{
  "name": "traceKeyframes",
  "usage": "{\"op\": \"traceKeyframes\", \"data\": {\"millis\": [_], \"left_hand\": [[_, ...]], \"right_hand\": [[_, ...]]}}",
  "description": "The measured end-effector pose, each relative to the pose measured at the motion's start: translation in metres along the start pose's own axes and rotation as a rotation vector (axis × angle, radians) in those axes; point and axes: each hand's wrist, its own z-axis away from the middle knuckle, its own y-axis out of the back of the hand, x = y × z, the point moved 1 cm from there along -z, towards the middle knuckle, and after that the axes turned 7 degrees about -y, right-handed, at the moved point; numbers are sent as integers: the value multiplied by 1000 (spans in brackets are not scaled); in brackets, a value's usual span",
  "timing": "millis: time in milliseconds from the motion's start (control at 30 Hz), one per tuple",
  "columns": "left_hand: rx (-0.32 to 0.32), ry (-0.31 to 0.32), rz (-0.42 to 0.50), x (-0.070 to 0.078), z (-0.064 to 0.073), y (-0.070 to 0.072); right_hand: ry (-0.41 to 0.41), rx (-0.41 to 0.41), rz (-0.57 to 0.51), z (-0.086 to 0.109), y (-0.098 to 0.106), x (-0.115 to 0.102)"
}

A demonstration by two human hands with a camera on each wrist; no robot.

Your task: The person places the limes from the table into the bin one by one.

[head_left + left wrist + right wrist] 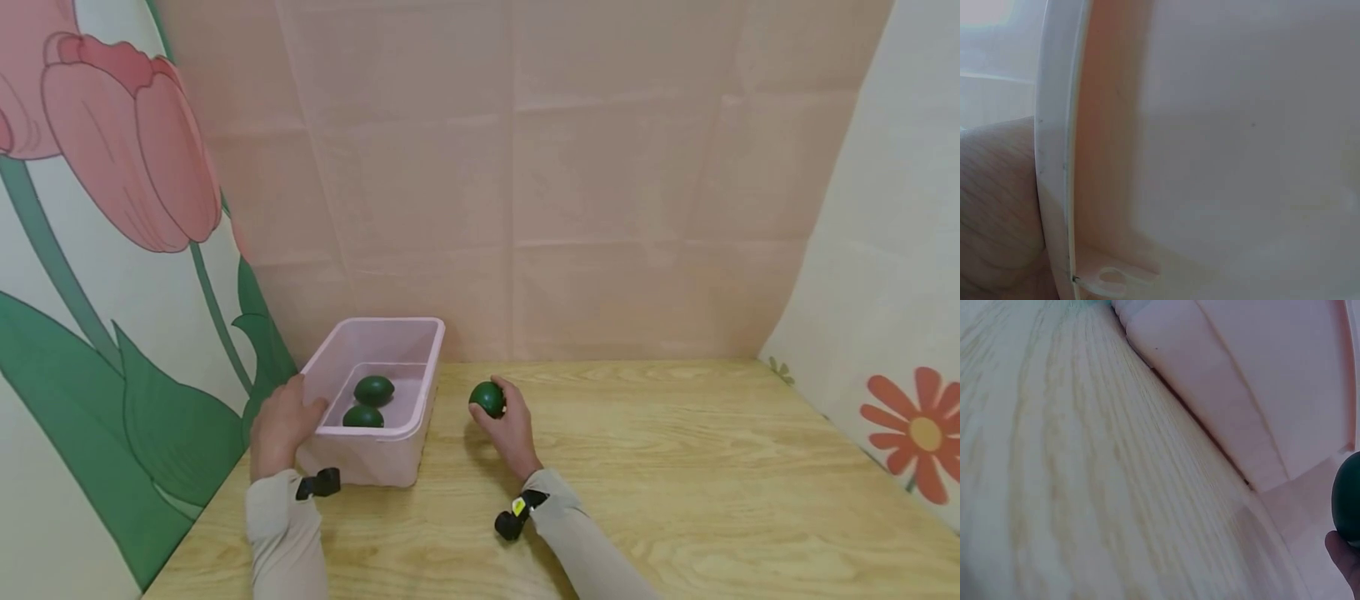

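My right hand [512, 425] pinches a dark green avocado [487, 399] between thumb and fingers, to the right of a pale pink plastic bin [408, 432]. In the right wrist view, the avocado [1347, 497] and the thumb tip [1340, 550] show at the right edge. My left hand [281, 427] grips the bin's left rim near its front corner, thumb over the edge. Two more dark green avocados lie inside the bin, one [373, 390] behind the other [363, 417]; the front wall partly hides the nearer one. The bin's rim [1057, 150] fills part of the left wrist view.
The bin stands on a wood-grain table [675, 467], toward its left side. A pink cloth backdrop [600, 208] rises behind the table. Flower-printed panels flank it, with a tulip [135, 150] on the left and a red flower [924, 433] on the right.
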Motion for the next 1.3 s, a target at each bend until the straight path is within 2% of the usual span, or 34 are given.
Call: {"op": "traceKeyframes", "data": {"millis": [833, 1300], "left_hand": [[-2, 2, 0, 0, 0, 1], [3, 6, -2, 0, 0, 0]], "right_hand": [[-21, 5, -19, 1, 1, -3], [-3, 9, -45, 2, 2, -2]]}}
